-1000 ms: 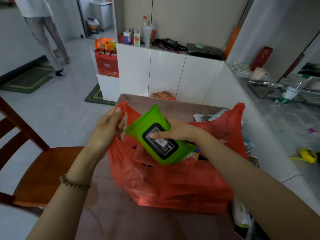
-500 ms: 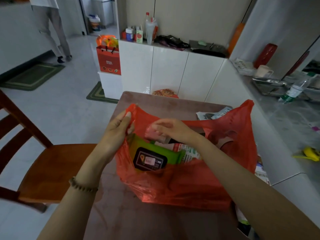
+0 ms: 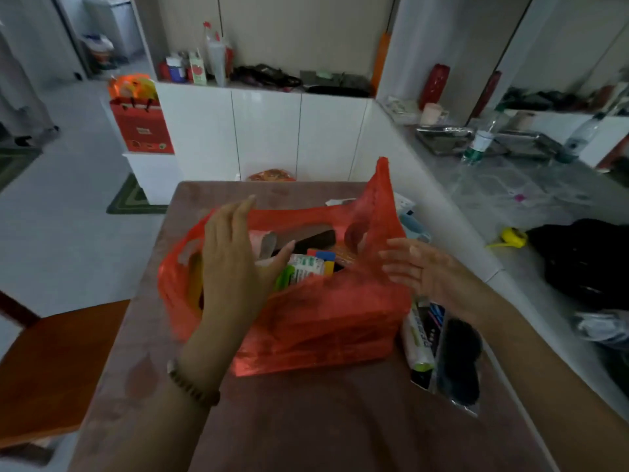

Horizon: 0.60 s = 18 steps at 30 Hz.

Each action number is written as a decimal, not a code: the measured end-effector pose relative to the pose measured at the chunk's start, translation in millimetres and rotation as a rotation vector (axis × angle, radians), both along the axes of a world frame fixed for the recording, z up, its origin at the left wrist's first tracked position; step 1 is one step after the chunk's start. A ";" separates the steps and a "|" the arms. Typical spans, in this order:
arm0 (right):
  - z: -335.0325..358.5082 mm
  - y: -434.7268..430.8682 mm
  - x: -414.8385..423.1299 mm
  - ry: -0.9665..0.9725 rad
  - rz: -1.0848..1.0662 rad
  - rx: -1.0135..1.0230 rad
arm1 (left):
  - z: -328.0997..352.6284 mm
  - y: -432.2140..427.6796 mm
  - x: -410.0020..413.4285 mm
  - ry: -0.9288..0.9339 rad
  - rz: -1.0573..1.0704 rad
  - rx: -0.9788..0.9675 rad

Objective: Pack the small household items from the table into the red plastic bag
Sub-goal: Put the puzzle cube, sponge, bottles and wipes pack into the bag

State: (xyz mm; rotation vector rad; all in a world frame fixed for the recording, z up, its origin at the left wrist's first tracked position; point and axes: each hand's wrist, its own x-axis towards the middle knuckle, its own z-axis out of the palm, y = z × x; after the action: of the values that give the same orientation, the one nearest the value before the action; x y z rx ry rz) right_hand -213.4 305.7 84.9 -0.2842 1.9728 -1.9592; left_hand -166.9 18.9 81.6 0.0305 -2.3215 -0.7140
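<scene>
Near right on brown table (image 3: 306, 420): white tube pack (image 3: 420, 335) and dark item in clear packet (image 3: 459, 362), lying just beside red plastic bag (image 3: 323, 318), itself standing mid-table with mouth agape. Left hand (image 3: 235, 264) spread over bag's left side, fingers straight, thumb reaching toward green wipes pack (image 3: 283, 280) and white-green box (image 3: 306, 267) inside, gripping nothing; right hand (image 3: 425, 270) likewise slack and empty at bag's right wall, fingers loosely extended, contact with plastic unclear. Beyond: colour cube (image 3: 325, 258) and dark block (image 3: 313, 236) deeper in bag, then white cabinets (image 3: 265, 131).
</scene>
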 end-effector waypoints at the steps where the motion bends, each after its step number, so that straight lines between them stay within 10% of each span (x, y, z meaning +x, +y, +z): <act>1: -3.0 20.1 4.6 0.001 -0.064 0.008 | -2.6 18.3 -1.0 0.004 -0.062 0.010; 5: -28.1 93.3 24.2 -0.031 -0.374 0.056 | -24.8 101.6 -3.7 -0.126 -0.376 0.177; 13: -140.6 167.2 52.9 -0.458 -0.673 0.308 | -131.5 247.3 -16.9 -1.120 -0.567 0.327; 18: -191.1 162.9 45.2 -0.557 -0.675 0.211 | -199.5 284.6 -39.8 -1.177 -0.419 0.439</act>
State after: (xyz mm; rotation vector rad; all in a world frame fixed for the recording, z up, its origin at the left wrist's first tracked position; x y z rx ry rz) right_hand -168.2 468.5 -106.2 0.9896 1.9867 -1.8446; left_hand -206.7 303.5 -117.9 0.2162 -3.2309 -1.7675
